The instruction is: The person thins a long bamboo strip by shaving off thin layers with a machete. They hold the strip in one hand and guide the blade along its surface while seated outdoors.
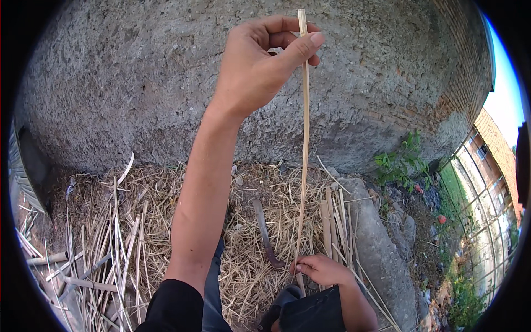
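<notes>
A long, thin bamboo strip [306,127] runs nearly upright through the middle of the view, bowing slightly. My left hand [263,66], raised high with the arm stretched out, pinches the strip just below its top end between thumb and fingers. Low down, close to my body, my right hand [327,271] is closed round the lower part of the same strip. Its fingertips are partly hidden, and the strip's bottom end runs down past them. Left of my right hand, a curved blade with a brown handle [269,252] lies on the shavings, touched by neither hand.
Ahead stands a rough grey wall [138,83]. Bamboo shavings [249,288] cover the ground. Long split strips [119,249] lie at the left; flat bamboo slats [327,221] rest beside a large stone [376,243] at the right. Beyond are green plants [406,160] and a fence [487,221].
</notes>
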A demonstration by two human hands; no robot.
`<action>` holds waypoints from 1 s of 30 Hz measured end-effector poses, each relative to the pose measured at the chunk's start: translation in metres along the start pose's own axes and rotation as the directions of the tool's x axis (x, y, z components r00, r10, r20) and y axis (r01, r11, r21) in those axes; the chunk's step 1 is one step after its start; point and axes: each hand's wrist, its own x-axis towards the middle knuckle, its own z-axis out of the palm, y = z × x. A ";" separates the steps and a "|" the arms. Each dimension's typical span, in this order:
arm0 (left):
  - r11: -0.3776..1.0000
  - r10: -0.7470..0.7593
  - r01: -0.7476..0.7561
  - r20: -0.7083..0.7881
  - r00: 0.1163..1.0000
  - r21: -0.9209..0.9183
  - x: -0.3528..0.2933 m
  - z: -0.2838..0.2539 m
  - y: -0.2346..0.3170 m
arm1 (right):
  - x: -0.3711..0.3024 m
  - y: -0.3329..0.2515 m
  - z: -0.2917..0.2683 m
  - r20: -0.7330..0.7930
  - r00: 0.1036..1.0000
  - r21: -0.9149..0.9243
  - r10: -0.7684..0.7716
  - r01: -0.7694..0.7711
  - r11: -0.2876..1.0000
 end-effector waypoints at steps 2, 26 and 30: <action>1.000 0.003 -0.003 -0.009 1.000 -0.008 0.000 0.000 0.000 | 0.000 0.000 -0.001 0.001 1.000 0.001 0.006 -0.006 1.000; 0.997 -0.065 0.065 0.002 0.998 0.043 0.001 -0.009 -0.003 | 0.000 0.005 0.000 0.079 0.995 -0.072 0.054 -0.048 0.996; 0.996 -0.073 0.072 0.009 0.997 0.047 0.002 -0.011 -0.006 | 0.000 0.004 0.000 0.073 0.996 -0.052 0.042 -0.038 0.998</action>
